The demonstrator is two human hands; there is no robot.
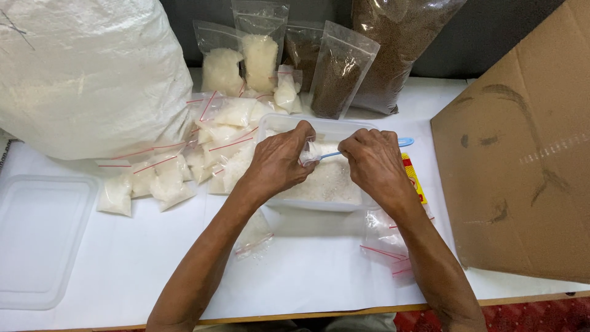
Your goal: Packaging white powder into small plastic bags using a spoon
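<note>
Hands meet over the clear tub (356,203) of white grains, which sits mid-table. Left hand (278,161) pinches 1 small bag (309,152) shut-fisted above the tub; right hand (375,161) is clamped on 1 blue spoon (404,142), its tip at the bag's mouth. Left of the tub lies a heap of filled red-striped packets (203,154). Behind it stand 4 pouches (335,77). Cardboard (522,154) crowds its right; bare table (307,270) lies before it.
</note>
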